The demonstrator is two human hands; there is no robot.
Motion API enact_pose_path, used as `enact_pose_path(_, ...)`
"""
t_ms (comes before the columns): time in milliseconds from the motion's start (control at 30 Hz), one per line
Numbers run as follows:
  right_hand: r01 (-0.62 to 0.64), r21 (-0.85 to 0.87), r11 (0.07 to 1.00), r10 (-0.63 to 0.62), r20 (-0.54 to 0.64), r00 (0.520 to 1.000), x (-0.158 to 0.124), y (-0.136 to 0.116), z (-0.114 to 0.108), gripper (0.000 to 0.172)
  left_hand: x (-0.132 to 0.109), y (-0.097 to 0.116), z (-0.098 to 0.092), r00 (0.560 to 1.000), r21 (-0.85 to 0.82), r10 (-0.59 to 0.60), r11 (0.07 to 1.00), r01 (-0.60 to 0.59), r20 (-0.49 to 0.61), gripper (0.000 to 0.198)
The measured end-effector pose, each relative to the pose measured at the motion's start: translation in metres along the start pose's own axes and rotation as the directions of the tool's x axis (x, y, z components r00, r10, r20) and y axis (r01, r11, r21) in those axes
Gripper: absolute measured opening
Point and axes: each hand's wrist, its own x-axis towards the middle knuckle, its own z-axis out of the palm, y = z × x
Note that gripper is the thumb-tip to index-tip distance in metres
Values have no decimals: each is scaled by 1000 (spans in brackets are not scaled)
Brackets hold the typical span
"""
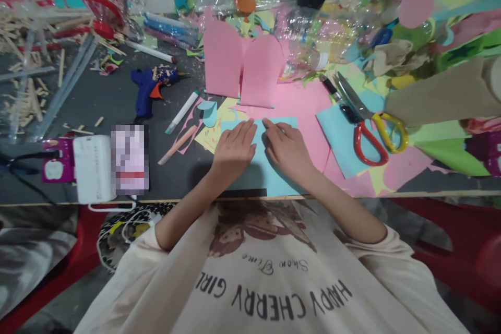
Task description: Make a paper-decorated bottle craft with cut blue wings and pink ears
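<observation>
Both my hands rest on a light blue sheet of paper (270,172) lying at the near edge of the dark table (117,99). My left hand (234,148) lies flat on the sheet's left part, fingers stretched forward and together. Close beside it, my right hand (287,147) presses its fingertips down on the sheet's upper middle, fingers extended. Neither hand holds anything. Just beyond the sheet stand two pink paper arches (242,68).
Scissors (370,125) with red and yellow handles lie to the right on blue and pink paper. A blue glue gun (151,88), pens (182,112) and a white power bank (93,167) lie left. Plastic bottles and paper scraps crowd the far side; wooden sticks (23,88) litter the far left.
</observation>
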Motion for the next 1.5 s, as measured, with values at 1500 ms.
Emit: enact_pose_path(1500, -508, -81, 858, 463, -307, 831, -75, 126, -72, 39, 12, -44, -45, 968, -413, -229, 896, 166, -107, 24)
